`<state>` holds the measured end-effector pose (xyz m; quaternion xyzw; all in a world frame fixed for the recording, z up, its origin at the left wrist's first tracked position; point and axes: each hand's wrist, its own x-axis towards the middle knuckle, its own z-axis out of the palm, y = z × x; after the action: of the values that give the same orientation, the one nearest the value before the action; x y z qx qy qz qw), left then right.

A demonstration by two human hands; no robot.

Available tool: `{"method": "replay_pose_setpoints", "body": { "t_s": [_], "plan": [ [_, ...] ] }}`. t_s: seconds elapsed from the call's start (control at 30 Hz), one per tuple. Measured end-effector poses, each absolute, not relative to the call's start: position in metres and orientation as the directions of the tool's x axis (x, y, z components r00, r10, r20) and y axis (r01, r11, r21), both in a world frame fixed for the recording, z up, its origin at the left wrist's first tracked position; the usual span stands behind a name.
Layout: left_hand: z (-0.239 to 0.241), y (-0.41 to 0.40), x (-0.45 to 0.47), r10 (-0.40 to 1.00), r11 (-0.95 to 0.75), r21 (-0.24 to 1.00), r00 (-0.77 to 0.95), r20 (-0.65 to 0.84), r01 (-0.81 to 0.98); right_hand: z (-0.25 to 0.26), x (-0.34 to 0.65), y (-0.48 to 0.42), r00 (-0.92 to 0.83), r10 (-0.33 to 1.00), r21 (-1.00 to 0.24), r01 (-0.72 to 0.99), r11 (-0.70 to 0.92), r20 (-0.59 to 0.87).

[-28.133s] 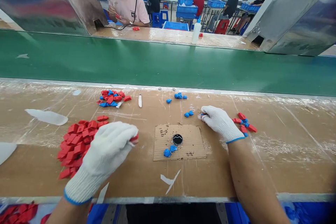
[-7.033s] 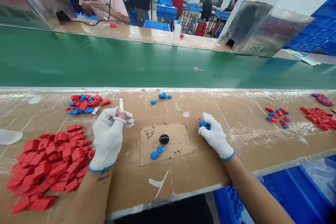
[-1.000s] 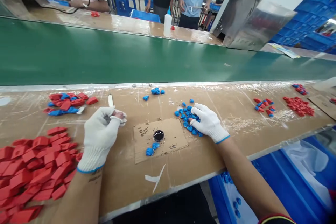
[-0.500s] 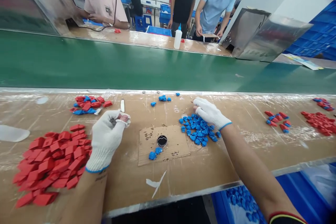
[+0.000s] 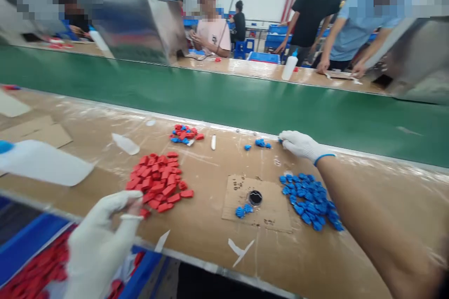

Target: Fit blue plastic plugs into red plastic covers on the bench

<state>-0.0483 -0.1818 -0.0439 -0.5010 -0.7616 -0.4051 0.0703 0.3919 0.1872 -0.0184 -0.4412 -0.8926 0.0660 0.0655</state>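
My left hand (image 5: 100, 243), in a white glove, hovers at the near left table edge over a blue bin of red parts (image 5: 28, 268); its fingers are curled and blurred. Just beyond it lies a pile of red plastic pieces (image 5: 159, 180). My right hand (image 5: 301, 145), also gloved, lies stretched out flat at the far edge by the green conveyor belt (image 5: 210, 98), its fingertips beside a few loose blue pieces (image 5: 260, 143). A heap of blue pieces (image 5: 310, 198) lies under my right forearm, next to a cardboard pad (image 5: 271, 217) with a black cap (image 5: 255, 197).
A small mixed red and blue pile (image 5: 184, 134) and a white stick (image 5: 213, 142) lie near the belt. A white plastic bag (image 5: 45, 163) lies at left. Across the belt stand several people, a white bottle (image 5: 289, 67) and metal hoods.
My view swung left. My left hand pulled back from the table's middle to the near left edge over the bin. My right hand slid from the blue heap to the far edge.
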Motion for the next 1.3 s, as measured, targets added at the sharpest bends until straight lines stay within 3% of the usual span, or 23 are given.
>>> {"method": "replay_pose_setpoints", "body": {
  "t_s": [0.13, 0.2, 0.3, 0.37, 0.43, 0.63, 0.9, 1.13, 1.23, 1.3],
  "plan": [
    [-0.06, -0.183, -0.046, 0.772, 0.154, 0.327, -0.32, 0.549, 0.932, -0.026, 0.409, 0.172, -0.684, 0.729, -0.172, 0.719, 0.674, -0.003],
    [-0.068, -0.181, -0.043, 0.832, 0.19, 0.181, -0.256, 0.493, 0.965, -0.032, 0.44, 0.15, -0.698, 0.715, -0.177, 0.708, 0.683, -0.037],
    [-0.068, -0.168, -0.048, 0.859, 0.356, 0.061, -0.353, 0.371, 0.932, -0.045, 0.491, 0.11, -0.524, 0.847, -0.259, 0.809, 0.527, 0.086],
    [-0.066, -0.151, -0.059, 0.84, 0.437, 0.101, -0.446, 0.308, 0.894, -0.055, 0.513, 0.084, -0.351, 0.913, -0.347, 0.847, 0.404, 0.207],
    [-0.068, -0.132, -0.071, 0.845, 0.435, 0.195, -0.473, 0.248, 0.879, -0.066, 0.522, 0.062, -0.287, 0.923, -0.394, 0.841, 0.371, 0.257],
    [-0.086, -0.1, -0.079, 0.884, 0.244, 0.349, -0.356, 0.304, 0.905, -0.074, 0.501, 0.043, -0.377, 0.898, -0.409, 0.8, 0.44, 0.228],
    [-0.081, -0.074, -0.046, 0.955, 0.106, 0.322, -0.186, 0.23, 0.941, -0.061, 0.464, 0.069, -0.493, 0.848, -0.437, 0.73, 0.526, 0.197],
    [-0.101, -0.088, -0.06, 0.943, -0.181, 0.422, 0.035, 0.33, 0.889, -0.081, 0.521, 0.018, -0.388, 0.874, -0.471, 0.737, 0.485, 0.292],
    [-0.105, -0.1, -0.062, 0.925, -0.25, 0.364, 0.11, 0.363, 0.897, -0.099, 0.543, -0.02, -0.298, 0.883, -0.372, 0.823, 0.43, 0.362],
    [-0.103, -0.098, -0.052, 0.927, -0.26, 0.298, 0.151, 0.343, 0.919, -0.109, 0.544, -0.039, -0.335, 0.875, -0.291, 0.849, 0.441, 0.349]
  ]
}}
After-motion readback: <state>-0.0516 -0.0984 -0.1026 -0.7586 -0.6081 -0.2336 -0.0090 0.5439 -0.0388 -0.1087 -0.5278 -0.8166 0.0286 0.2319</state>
